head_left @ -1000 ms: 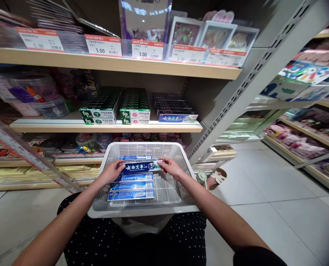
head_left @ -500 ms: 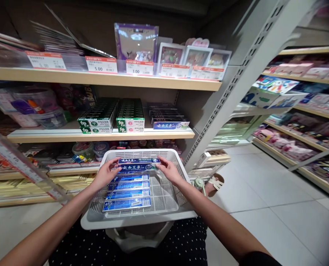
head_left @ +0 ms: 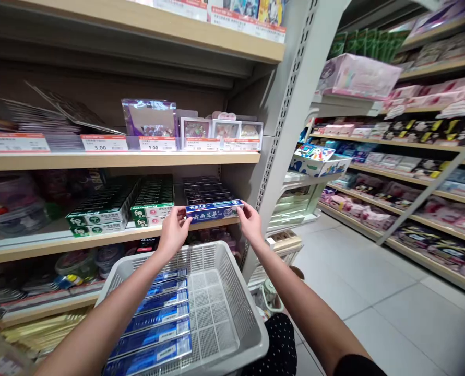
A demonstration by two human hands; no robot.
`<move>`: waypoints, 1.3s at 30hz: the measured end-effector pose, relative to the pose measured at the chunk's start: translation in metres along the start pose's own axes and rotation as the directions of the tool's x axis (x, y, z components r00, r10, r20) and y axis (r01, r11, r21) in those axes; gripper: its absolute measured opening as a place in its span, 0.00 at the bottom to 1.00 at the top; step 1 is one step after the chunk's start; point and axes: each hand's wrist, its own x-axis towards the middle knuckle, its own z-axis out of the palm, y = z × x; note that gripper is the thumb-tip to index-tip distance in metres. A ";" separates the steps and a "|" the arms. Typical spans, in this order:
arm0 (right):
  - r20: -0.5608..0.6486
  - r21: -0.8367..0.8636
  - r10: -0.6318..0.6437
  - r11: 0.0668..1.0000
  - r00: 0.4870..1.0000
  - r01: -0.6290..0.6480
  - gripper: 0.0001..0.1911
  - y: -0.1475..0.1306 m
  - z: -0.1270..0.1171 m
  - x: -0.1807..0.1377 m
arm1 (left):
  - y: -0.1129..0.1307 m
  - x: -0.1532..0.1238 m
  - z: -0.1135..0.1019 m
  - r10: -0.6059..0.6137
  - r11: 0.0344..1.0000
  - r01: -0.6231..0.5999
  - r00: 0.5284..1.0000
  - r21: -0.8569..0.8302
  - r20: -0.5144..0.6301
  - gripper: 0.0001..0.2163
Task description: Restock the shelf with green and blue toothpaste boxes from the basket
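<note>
A long blue toothpaste box [head_left: 212, 212] with white lettering is held level at the front edge of the middle shelf [head_left: 110, 240]. My left hand [head_left: 175, 233] grips its left end between thumb and fingers. At the other end, my right hand [head_left: 250, 223] pinches the box's right side. Right behind it stand several similar dark boxes [head_left: 203, 189] in a row. Below my hands is a grey plastic basket [head_left: 236, 292]; several blue boxes [head_left: 154, 318] lie in a column along its left side.
Green-and-white boxes [head_left: 99, 216] fill two rows to the left on the same shelf. Above runs a shelf [head_left: 138, 159] with price tags and packaged goods. A slotted metal upright [head_left: 279, 130] stands to the right, past which are a tiled floor [head_left: 345, 266] and more stocked shelving.
Both hands have lifted the blue box from above the basket, forward to the middle shelf's edge. The view has shifted, and the basket appears lower and closer.
</note>
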 end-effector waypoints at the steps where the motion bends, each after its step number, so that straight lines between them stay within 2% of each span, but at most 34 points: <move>1: 0.014 -0.043 0.012 0.999 1.000 -0.012 0.27 0.005 -0.001 0.006 | -0.001 0.005 0.006 -0.012 0.999 0.011 1.000 0.035 0.001 0.14; 4: 0.065 -0.162 0.046 0.986 0.997 -0.035 0.30 0.022 -0.001 0.011 | -0.011 0.011 0.018 -0.037 0.997 0.036 0.999 0.065 0.014 0.16; 9: 0.114 -0.266 -0.011 0.963 0.993 0.041 0.34 0.036 0.000 0.008 | -0.025 0.013 0.026 0.020 0.995 -0.019 1.000 0.097 -0.008 0.18; 13: 0.142 -0.372 -0.031 0.925 0.989 0.082 0.34 0.037 0.002 0.012 | -0.029 0.017 0.029 0.025 0.986 -0.019 0.999 0.163 -0.031 0.19; 18: 0.160 -0.420 -0.036 0.902 0.986 0.101 0.34 0.038 0.005 0.016 | -0.027 0.020 0.030 0.042 0.966 -0.036 0.999 0.257 -0.017 0.19; 25: 0.143 -0.468 0.005 0.882 0.990 0.063 0.37 0.030 0.009 0.009 | -0.021 0.019 0.028 0.030 0.948 -0.026 1.000 0.318 -0.006 0.22; 31: 0.086 -0.375 -0.017 0.926 0.996 0.049 0.43 0.034 0.014 0.003 | -0.020 0.009 0.009 0.047 0.971 -0.064 0.996 0.232 0.079 0.31; 35: 0.023 -0.348 -0.055 0.935 0.998 0.060 0.42 0.030 0.016 -0.010 | -0.016 -0.012 -0.016 0.047 0.964 -0.083 0.988 0.252 0.144 0.29; 39: -0.013 -0.326 -0.159 0.934 0.987 0.146 0.38 0.008 0.021 -0.037 | -0.016 -0.040 -0.046 0.043 0.952 -0.106 0.976 0.287 0.215 0.26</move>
